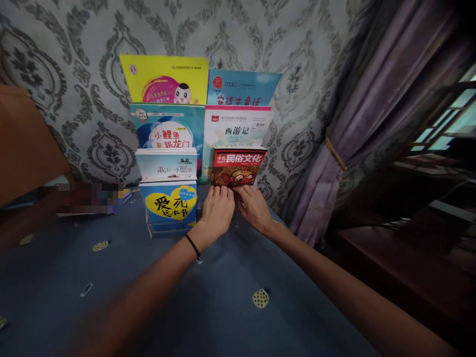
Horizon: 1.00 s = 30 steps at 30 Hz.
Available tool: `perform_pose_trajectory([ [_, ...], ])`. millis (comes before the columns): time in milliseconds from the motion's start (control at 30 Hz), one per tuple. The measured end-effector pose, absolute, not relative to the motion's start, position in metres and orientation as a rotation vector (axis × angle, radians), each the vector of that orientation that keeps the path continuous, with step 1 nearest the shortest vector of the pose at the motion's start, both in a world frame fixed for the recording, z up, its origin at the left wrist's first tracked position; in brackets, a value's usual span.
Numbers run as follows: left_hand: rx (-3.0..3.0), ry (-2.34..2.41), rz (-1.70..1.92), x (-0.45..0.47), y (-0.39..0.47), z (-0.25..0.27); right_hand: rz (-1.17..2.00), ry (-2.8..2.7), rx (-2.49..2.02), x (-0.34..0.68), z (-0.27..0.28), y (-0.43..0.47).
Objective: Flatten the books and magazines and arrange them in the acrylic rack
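Before the tiered book rack (pixel 150 229), left hand (pixel 217 210) and right hand (pixel 254 206) pinching the red book (pixel 238 166), other covers alongside.

Tiered display rack of children's books (pixel 169 126) stands on blue patterned tablecloth (pixel 223 297) against grey damask wallpaper (pixel 74 49). 2 columns of upright books, covers facing out. Left hand (pixel 217 210) and right hand (pixel 255 206) side by side, fingertips on lower edge of red-covered book with white title lettering (pixel 238 166), front of right column. Black band (pixel 192 245) on left wrist. Blue book with yellow heart (pixel 170 206) just left of the hands. Purple tied-back curtain (pixel 357 124) at right.
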State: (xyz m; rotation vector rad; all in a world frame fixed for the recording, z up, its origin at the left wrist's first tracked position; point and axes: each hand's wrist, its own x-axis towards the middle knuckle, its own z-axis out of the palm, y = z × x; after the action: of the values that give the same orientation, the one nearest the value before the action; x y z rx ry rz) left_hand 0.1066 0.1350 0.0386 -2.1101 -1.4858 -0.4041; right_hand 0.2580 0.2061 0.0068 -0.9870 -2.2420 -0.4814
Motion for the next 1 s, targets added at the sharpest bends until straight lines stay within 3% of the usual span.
perform_pose_trajectory([
  [667,-2.139,-1.577,-0.450,0.103,0.127,0.030,-0.483,-2.264,-0.953,0.261,0.006,0.213],
  [1000,-2.198,-1.399,-0.397,0.079,0.112,0.003,-0.425,-2.240,-0.956,0.258,0.005,0.213],
])
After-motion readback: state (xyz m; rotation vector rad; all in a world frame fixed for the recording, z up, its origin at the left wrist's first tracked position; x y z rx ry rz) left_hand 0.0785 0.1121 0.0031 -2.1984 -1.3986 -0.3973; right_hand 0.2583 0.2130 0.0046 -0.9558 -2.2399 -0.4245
